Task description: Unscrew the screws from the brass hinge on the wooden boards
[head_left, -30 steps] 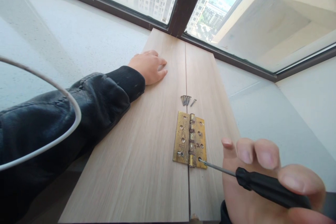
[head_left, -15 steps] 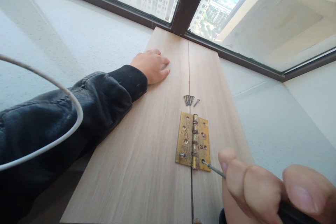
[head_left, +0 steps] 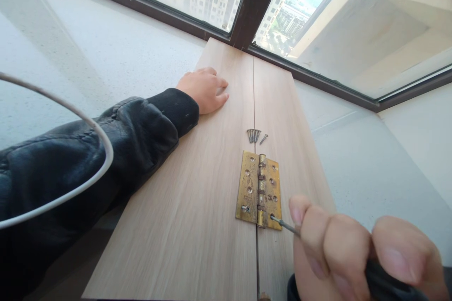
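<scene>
A brass-coloured hinge lies opened flat across the seam between two pale wooden boards. My right hand is closed round the black handle of a screwdriver. The screwdriver's tip meets the hinge at the lowest hole of the right leaf; whether a screw sits under it I cannot tell. In the lowest hole of the left leaf a screw sticks up at a tilt. My left hand rests on the left board near its far end, fingers loosely spread. Several screws lie just beyond the hinge.
A white cable loops over my left sleeve. Dark window frames meet in the corner behind the boards. The boards lie on a white speckled ledge. Something brown shows at the seam's near end.
My right hand and the screwdriver handle have shifted slightly left and up, the tip staying at the same hinge hole. My left hand, the hinge and the loose screws have stayed put.
</scene>
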Demonstrator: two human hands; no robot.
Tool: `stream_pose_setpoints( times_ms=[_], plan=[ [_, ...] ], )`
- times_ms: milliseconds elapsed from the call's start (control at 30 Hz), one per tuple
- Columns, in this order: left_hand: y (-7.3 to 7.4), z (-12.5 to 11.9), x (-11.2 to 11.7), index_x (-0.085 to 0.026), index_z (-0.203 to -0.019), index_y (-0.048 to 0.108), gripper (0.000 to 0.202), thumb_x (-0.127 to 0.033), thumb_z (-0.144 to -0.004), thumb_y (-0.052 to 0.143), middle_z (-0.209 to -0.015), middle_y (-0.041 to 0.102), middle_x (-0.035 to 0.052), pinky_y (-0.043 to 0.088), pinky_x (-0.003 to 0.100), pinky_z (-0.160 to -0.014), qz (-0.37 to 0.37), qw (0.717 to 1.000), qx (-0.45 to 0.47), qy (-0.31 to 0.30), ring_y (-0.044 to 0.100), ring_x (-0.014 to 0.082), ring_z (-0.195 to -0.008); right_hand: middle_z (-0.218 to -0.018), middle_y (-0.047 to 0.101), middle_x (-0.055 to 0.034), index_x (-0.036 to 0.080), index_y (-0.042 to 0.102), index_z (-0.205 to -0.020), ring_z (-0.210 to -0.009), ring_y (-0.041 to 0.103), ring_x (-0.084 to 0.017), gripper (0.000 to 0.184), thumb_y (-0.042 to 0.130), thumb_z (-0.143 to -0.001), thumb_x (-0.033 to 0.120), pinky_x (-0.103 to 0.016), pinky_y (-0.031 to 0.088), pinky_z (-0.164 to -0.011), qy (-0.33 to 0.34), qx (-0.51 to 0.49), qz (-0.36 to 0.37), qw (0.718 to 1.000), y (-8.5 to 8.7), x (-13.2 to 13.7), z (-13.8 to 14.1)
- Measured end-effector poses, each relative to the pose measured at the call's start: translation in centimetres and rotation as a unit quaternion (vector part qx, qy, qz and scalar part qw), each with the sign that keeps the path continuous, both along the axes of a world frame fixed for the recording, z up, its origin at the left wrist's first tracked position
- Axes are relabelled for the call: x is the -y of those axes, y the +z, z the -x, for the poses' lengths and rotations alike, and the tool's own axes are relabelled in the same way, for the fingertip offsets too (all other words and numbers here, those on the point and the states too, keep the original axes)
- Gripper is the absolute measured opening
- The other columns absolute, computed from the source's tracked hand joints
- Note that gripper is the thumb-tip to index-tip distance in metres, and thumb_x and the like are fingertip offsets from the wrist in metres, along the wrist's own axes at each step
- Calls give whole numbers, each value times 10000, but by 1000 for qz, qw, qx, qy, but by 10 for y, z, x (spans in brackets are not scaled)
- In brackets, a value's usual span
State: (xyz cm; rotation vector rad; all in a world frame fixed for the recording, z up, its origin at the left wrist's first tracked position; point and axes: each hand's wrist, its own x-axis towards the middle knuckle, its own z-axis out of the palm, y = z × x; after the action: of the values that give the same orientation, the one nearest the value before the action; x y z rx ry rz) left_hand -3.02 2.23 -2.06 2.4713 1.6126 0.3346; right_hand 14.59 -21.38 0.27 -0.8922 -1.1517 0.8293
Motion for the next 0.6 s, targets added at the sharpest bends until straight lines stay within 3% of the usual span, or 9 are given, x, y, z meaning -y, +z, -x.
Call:
stream_pose_setpoints(
  times_ms=[100, 200, 267, 367, 500, 600],
  plan=[
    [0, 0, 0, -275, -1333, 569, 522, -501, -912, 361, -1388, 506, 69, 351, 424, -1069, -2, 1000, -3, -1, 471, 291, -1265, -690, 542, 43, 250, 637, -783, -623, 499, -133, 147, 643, -874, 366, -358, 507, -761, -51, 32, -70, 996, -6, -4, -8],
    [0, 0, -1, -271, -1337, 565, 526, -503, -912, 359, -1387, 506, 71, 354, 418, -1072, -7, 1000, -7, -1, 475, 285, -1266, -536, 411, 60, 242, 621, -651, -502, 419, -108, 305, 543, -932, 331, -331, 507, -708, -117, -1, -35, 992, -2, -5, -3],
    [0, 1, -1, -288, -1334, 561, 520, -511, -912, 357, -1387, 508, 54, 354, 402, -1073, -10, 1000, -8, 0, 478, 270, -1265, -442, 313, 74, 238, 567, -596, -409, 350, -100, 387, 500, -964, 333, -314, 483, -601, -100, -17, 13, 995, 4, -5, 2],
    [-1, 1, -1, -296, -1328, 563, 521, -522, -913, 346, -1386, 508, 40, 357, 388, -1069, -12, 1000, -11, 0, 484, 259, -1260, -389, 352, 96, 244, 519, -647, -347, 318, -99, 330, 522, -968, 320, -300, 437, -514, -27, -24, 60, 998, 10, -4, 5],
    [0, 1, 0, -277, -1341, 557, 531, -512, -916, 344, -1392, 502, 65, 351, 414, -1070, -5, 1000, -8, -1, 462, 281, -1276, -410, 454, 119, 226, 401, -633, -315, 318, -83, 377, 644, -905, 321, -303, 435, -539, -57, -29, 2, 998, 5, -4, 0],
    [1, 0, 0, -275, -1345, 557, 529, -505, -913, 357, -1400, 495, 67, 341, 429, -1074, 2, 1000, -2, 0, 447, 298, -1281, -477, 443, 103, 237, 446, -655, -383, 398, -95, 370, 710, -838, 421, -328, 467, -589, -88, 69, -33, 993, -7, 1, -10]
  ],
)
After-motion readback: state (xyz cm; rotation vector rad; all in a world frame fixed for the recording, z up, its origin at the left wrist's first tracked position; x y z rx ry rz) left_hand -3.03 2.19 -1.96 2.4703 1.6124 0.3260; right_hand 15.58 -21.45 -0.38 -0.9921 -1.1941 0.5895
